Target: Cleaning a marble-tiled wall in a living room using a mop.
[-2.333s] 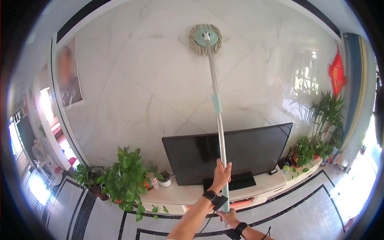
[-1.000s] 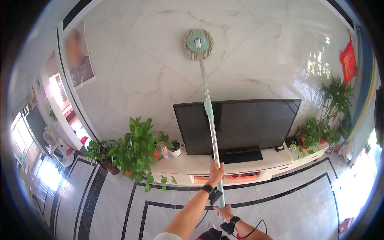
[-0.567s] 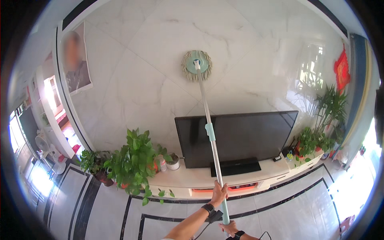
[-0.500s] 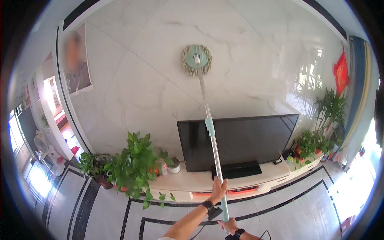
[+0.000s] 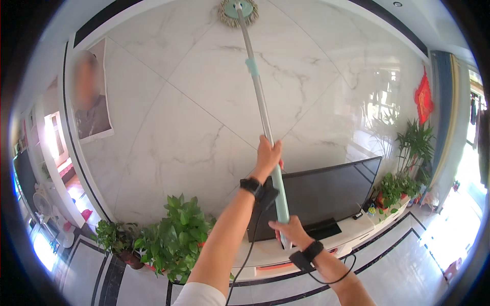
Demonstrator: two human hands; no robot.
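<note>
A long-handled mop (image 5: 260, 92) with a round green head and stringy grey-beige fringe rests high on the marbled wall (image 5: 168, 102), near its top border. My left hand (image 5: 268, 158) wraps round the silver pole, just above the pale green grip. Lower down, my right hand (image 5: 291, 230) holds the bottom end of that grip. Each wrist wears a black band with a dark box and a cable. Behind the handle stands a black television (image 5: 326, 194), partly covered by my hands and the mop.
The television stands on a cream cabinet (image 5: 352, 229). Leafy potted plants (image 5: 176, 234) crowd its left end, and more plants (image 5: 393, 188) stand at the right. A poster (image 5: 94, 112) hangs at left, a red ornament (image 5: 423, 97) at right beside a blue curtain (image 5: 443, 102).
The mop head has slid up the wall from the middle to near the top border. Both my hands have risen with the pole, still gripping it. The view has tilted slightly upward.
</note>
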